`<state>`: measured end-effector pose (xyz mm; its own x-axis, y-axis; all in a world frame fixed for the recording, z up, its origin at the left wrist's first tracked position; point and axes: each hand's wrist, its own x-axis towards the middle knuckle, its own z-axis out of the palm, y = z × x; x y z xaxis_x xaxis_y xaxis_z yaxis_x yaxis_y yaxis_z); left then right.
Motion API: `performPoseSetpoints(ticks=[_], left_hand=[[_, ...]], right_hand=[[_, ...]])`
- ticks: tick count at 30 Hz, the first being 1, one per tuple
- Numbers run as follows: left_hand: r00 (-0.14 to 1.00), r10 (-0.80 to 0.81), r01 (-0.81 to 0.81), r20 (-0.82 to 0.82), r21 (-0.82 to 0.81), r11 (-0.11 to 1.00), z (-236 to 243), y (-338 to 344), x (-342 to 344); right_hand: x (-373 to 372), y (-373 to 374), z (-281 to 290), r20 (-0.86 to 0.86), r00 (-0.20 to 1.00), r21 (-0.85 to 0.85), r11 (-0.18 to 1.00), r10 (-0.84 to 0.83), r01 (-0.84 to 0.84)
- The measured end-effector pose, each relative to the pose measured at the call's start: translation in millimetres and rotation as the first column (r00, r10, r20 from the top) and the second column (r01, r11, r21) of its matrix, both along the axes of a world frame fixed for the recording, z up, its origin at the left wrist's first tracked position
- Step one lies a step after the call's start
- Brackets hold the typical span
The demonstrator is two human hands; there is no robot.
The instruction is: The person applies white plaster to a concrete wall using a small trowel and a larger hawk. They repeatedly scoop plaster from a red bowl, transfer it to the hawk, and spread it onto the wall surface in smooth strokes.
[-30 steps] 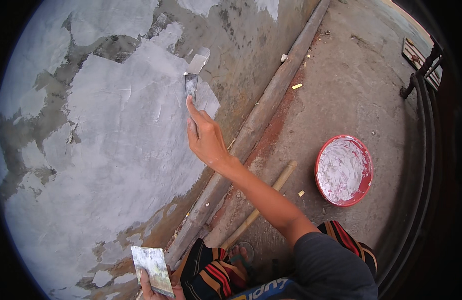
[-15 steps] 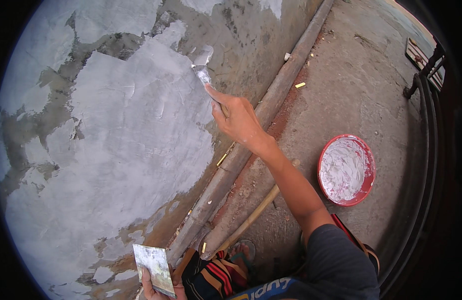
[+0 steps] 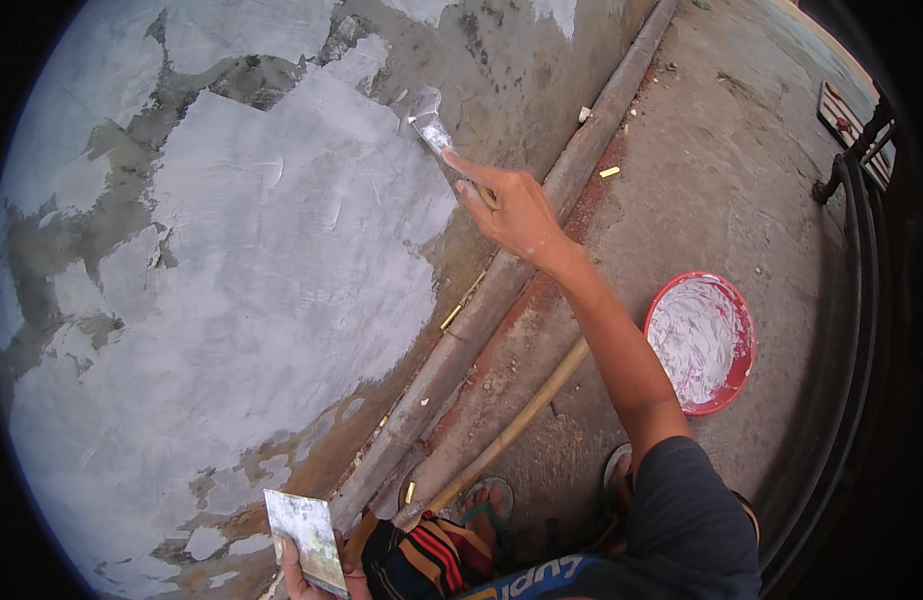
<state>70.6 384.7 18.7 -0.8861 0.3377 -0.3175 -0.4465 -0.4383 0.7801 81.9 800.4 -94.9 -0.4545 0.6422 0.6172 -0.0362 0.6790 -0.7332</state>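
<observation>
Right hand (image 3: 522, 212) grips narrow metal scraper (image 3: 434, 134), blade up-left of fingers, at rough wall (image 3: 512, 95); smooth whitish patch (image 3: 302, 220) left of hand. Left hand (image 3: 294, 578) pinches rectangular metal plate (image 3: 307, 540). Scraper tilts more than second ago.

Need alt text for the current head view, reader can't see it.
A person's right hand holds a putty knife up at a grey wall unevenly covered with a pale coating. The left hand grips a flat, smeared plate at lower left. A red basin of white paste sits on the ground at right.
</observation>
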Motion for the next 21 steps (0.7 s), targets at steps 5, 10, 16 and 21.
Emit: performPoseSetpoints(ticks=[5, 10, 16, 21], left_hand=[[1.0, 0.0, -0.001, -0.023, -0.058, 0.998, 3, 4, 2], [0.999, -0.036, 0.035, -0.008, -0.035, 0.999, -1, -1, -1], [1.0, -0.03, 0.03, 0.004, -0.03, 0.999, 0, -4, -6], [1.0, 0.016, -0.015, 0.008, -0.071, 0.997, -1, -2, -8]], right_hand=[[14, -10, -13, 0.146, 0.988, 0.059, 0.996, 0.052, -0.061], [13, 20, 13, -0.025, 0.998, 0.269, 0.961, -0.065, 0.07], [5, 14, -15, 0.139, 0.987, 0.299, 0.954, -0.074, 0.029], [23, 18, -22, 0.108, 0.989, 0.287, 0.956, -0.102, 0.068]])
